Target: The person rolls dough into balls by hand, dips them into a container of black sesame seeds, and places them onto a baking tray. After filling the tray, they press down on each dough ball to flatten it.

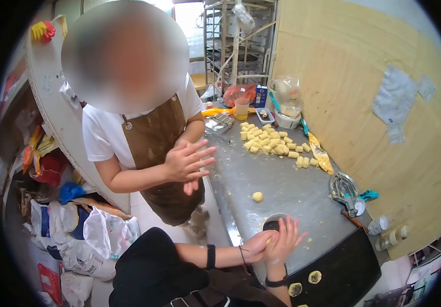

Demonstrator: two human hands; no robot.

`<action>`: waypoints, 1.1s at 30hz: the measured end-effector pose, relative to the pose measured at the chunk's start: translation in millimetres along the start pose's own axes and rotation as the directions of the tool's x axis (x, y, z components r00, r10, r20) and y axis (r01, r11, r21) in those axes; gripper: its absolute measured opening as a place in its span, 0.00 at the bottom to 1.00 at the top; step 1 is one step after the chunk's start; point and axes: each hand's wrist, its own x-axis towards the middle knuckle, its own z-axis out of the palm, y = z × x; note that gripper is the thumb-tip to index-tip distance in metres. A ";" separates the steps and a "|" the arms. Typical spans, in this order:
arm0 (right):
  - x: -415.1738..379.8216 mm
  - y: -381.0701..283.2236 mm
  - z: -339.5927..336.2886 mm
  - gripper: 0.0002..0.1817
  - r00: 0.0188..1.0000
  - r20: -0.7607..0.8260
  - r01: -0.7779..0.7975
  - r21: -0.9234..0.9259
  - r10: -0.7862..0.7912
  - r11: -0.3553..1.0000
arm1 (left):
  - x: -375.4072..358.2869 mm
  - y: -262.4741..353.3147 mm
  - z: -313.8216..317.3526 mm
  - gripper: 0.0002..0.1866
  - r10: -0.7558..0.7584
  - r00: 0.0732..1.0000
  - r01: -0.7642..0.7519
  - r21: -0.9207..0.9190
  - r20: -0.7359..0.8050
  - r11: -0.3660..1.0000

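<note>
My left hand (255, 247) is closed, its fingers curled against the heel of my right hand (285, 239). The fingers of my right hand are stretched out and apart, palm turned toward the left. Whatever lies between the two palms is mostly hidden; a bit of pale yellow shows there. Just behind my hands stands a round bowl (265, 221) with dark contents, partly covered by my fingers. A single yellow dough ball (258, 197) rests on the metal table (231, 174) beyond it. Flat round dough pieces with dark centres, among them one disc (315, 277), lie on a black tray (341, 266).
Many short dough pieces (266, 138) are heaped farther back. Across the table's left corner a person in a brown apron (156, 138) holds both hands together. A cup (241, 109), a tub (287, 121) and a metal tool (344, 192) line the back and wall side.
</note>
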 end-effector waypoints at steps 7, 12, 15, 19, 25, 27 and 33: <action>-2.4 10.2 -7.8 0.33 0.947 -0.091 -0.114 0.804 0.309 0.584 | -14.2 4.1 14.3 0.21 -0.015 0.957 -0.072 0.288 0.289 0.955; -14.1 8.0 8.3 0.40 0.979 -0.043 -0.076 0.833 0.201 0.548 | -21.3 45.8 50.1 0.34 0.245 0.872 -0.340 0.164 0.424 0.926; -22.6 -30.4 -6.5 0.45 0.991 -0.002 0.111 0.597 -0.137 0.795 | -4.7 69.9 42.2 0.35 0.490 0.771 -0.625 0.339 0.407 0.703; -3.1 -16.2 -14.9 0.46 0.993 -0.061 0.117 0.611 -0.100 0.783 | -8.7 33.2 15.5 0.34 0.330 0.860 -0.498 0.500 0.389 0.709; 17.0 -16.3 -3.4 0.48 0.991 -0.041 -0.046 0.788 0.127 0.614 | -31.3 38.3 40.0 0.38 0.419 0.806 -0.543 0.242 0.418 0.804; 0.4 -33.7 -0.7 0.48 0.999 0.032 -0.002 0.748 -0.033 0.664 | -16.7 59.9 39.6 0.39 0.520 0.772 -0.609 0.191 0.366 0.770; 24.1 -15.2 -25.3 0.47 0.977 -0.128 -0.030 0.715 0.173 0.698 | -24.6 19.0 29.4 0.36 0.334 0.752 -0.643 0.520 0.568 0.563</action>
